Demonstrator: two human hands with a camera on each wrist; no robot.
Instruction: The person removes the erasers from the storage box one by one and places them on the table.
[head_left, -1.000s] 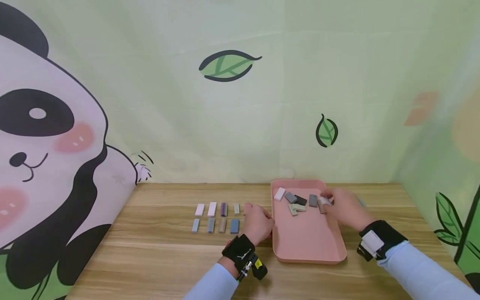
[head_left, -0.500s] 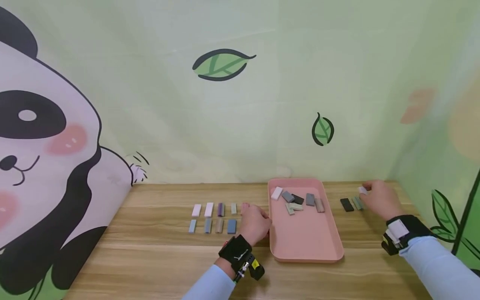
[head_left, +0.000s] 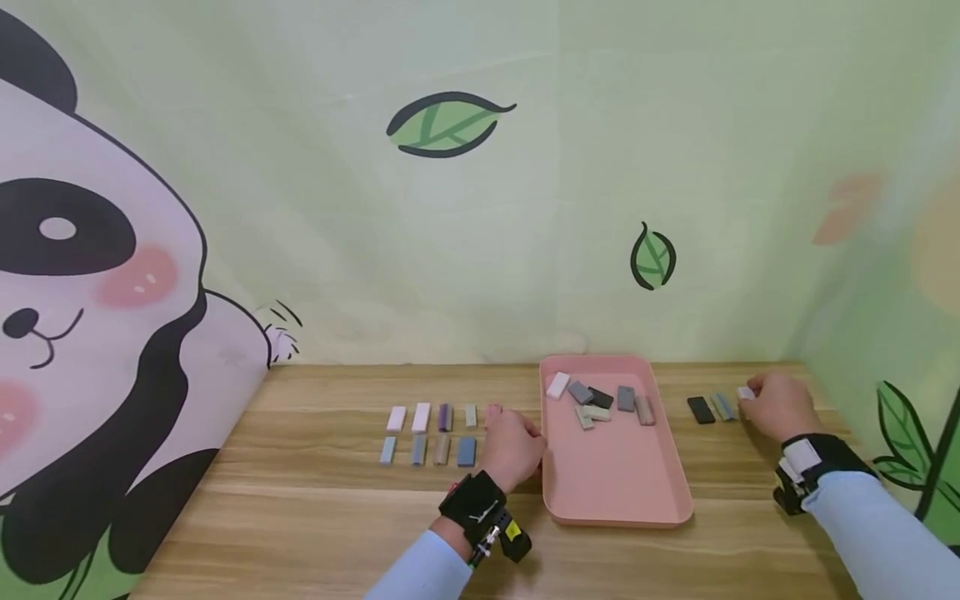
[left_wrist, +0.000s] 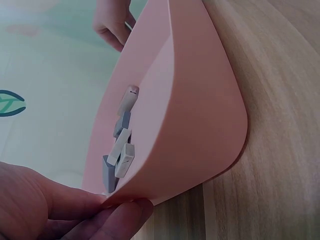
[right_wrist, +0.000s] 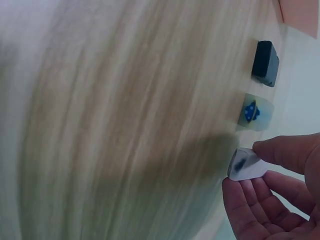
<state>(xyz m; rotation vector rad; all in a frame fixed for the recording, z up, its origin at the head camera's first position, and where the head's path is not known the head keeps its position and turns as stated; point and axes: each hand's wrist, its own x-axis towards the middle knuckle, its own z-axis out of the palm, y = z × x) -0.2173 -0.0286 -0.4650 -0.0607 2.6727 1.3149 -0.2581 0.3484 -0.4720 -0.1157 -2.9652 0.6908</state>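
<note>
My left hand [head_left: 512, 450] pinches the left rim of a pink tray [head_left: 615, 504] between thumb and fingers, as the left wrist view shows [left_wrist: 120, 215]. Several small erasers, white, grey, black and brownish, lie loosely toward the tray's far end, among them a grey eraser [head_left: 626, 398]. On the table right of the tray, my right hand [head_left: 780, 407] pinches a white eraser [right_wrist: 247, 164] with a dark smudge on its end. Beside it stand a pale translucent eraser with a blue planet print [right_wrist: 256, 112] and a black eraser [head_left: 701, 409].
Left of my left hand, several erasers stand in two rows on the wooden table [head_left: 315, 500], including a blue eraser [head_left: 466, 452] and a purple one [head_left: 445, 417]. A pale green cloth backdrop [head_left: 480, 250] with a panda drawing rises behind the table.
My right hand has carried the white eraser from the tray rightward to the table, beside the black and pale ones. The left hand keeps its place on the tray rim.
</note>
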